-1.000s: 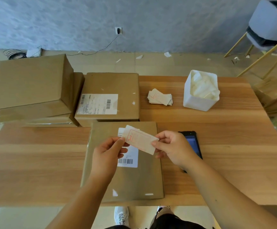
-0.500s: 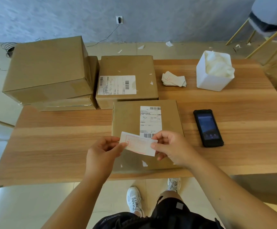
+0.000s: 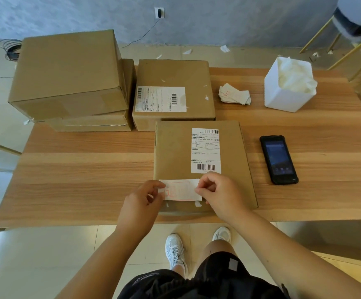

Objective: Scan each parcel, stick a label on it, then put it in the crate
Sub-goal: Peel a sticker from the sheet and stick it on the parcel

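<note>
A flat brown parcel (image 3: 175, 152) lies at the table's front edge, with a white shipping label (image 3: 206, 151) on its top. Over its near end I hold a small white label with red print (image 3: 180, 189). My left hand (image 3: 142, 205) pinches the label's left end and my right hand (image 3: 217, 194) pinches its right end. The label lies flat and low against the parcel, just below the shipping label. A black handheld scanner (image 3: 278, 159) rests screen-up on the table to the right of the parcel.
Behind the parcel stands another labelled parcel (image 3: 173, 93), and to its left a stack of larger boxes (image 3: 69, 70). A pile of loose labels (image 3: 234, 96) and a white bin (image 3: 288, 87) of crumpled paper sit at the back right. The wooden table (image 3: 84, 169) ends near my legs.
Both hands have lowered the small label from mid-air down onto the near end of the flat parcel. My view has pulled back and tilted down.
</note>
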`<state>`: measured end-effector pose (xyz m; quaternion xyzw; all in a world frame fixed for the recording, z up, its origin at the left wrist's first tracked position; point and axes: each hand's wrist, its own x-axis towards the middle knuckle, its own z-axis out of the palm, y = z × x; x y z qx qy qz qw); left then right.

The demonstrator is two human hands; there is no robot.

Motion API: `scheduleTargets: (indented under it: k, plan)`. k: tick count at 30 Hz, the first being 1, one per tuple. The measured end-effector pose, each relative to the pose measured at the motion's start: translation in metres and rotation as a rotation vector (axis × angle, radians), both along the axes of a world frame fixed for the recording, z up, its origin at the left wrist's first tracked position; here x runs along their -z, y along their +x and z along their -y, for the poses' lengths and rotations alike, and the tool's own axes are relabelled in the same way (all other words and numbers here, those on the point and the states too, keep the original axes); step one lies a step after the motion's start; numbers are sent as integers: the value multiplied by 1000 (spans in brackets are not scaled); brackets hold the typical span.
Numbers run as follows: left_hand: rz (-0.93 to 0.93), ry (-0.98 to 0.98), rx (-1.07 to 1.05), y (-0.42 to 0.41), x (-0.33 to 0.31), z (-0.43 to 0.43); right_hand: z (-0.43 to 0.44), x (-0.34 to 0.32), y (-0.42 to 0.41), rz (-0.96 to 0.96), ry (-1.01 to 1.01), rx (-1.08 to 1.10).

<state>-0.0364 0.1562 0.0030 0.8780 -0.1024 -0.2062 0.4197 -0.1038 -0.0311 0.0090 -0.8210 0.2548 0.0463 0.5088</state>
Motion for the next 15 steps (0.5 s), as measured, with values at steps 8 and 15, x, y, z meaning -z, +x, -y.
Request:
scheduleTargets:
  k: [8,15]
  plan:
    - [232,98,93,4,9,4,-2,10,5,54,-248,-73]
    - [257,272,177,10,10,4,2,3,10,-85,-383,-157]
